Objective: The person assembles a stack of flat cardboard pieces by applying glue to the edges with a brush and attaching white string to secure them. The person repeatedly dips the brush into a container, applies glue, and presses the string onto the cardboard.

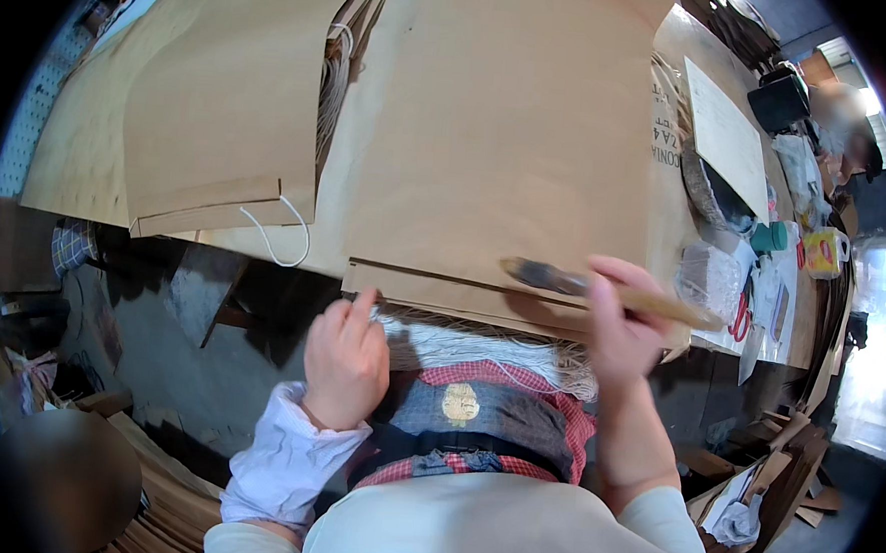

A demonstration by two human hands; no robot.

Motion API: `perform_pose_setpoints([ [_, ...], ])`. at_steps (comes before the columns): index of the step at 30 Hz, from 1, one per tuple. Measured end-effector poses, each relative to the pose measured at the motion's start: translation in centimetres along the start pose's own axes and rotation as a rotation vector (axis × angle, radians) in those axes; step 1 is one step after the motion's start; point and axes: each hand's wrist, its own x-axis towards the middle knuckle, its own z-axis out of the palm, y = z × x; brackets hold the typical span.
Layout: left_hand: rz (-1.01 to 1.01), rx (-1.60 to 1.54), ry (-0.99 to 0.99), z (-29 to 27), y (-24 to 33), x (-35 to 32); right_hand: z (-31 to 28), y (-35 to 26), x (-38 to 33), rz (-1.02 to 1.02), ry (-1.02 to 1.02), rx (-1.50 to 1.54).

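Observation:
My right hand [626, 316] grips a brush [553, 278] with a pale wooden handle and a dark end. The brush lies slantwise over the near edge of a large brown paper sheet [500, 149], its dark end toward the left. A narrow strip [432, 286] runs along that edge, with a dark line beside it. At the strip's left corner is my left hand [347, 357], its index finger stretched to the paper and the others bent; its thumb is hidden. Many white cords [460, 339] hang below the edge, over my apron [496, 409].
On the left lies another brown paper piece [221, 115] with a white cord loop [300, 241]. To the right are a white board [726, 136], red-handled scissors [740, 317], a green-capped container [769, 237] and a yellow package [823, 254]. Wooden boards [768, 484] lean below right.

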Motion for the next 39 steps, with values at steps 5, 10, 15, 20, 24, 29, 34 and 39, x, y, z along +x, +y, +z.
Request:
perform_pose_setpoints([
  [5, 0.07, -0.006, -0.058, -0.9, -1.4, 4.1, 9.0, 0.3, 1.3, 0.094, -0.122, 0.23],
  [10, 0.079, 0.053, -0.191, 1.5, -2.1, 4.5, 8.6, 3.0, 1.4, 0.096, -0.087, -0.035],
  [15, 0.061, -0.001, -0.183, 1.5, -2.1, 4.8, 0.6, 4.3, 2.2, 0.073, 0.05, -0.568],
  [20, 0.085, 0.051, -0.169, 1.7, -1.7, 5.1, -2.8, 6.0, 2.3, -0.067, 0.093, -0.869],
  [24, 0.096, 0.082, -0.215, 1.8, -1.5, 5.2, -3.4, 5.7, 3.0, 0.137, 0.082, -0.564],
  [29, 0.107, 0.108, -0.204, 1.6, -1.4, 5.1, -7.4, 3.9, 2.5, 0.122, 0.422, 0.255],
  [34, 0.091, 0.126, -0.219, 1.9, -1.0, 5.1, -6.3, 2.4, 0.4, 0.062, 0.339, 0.035],
  [39, 0.07, 0.14, -0.223, 1.9, -0.7, 5.0, 1.0, 2.3, -1.0, 0.08, 0.027, 0.187],
])
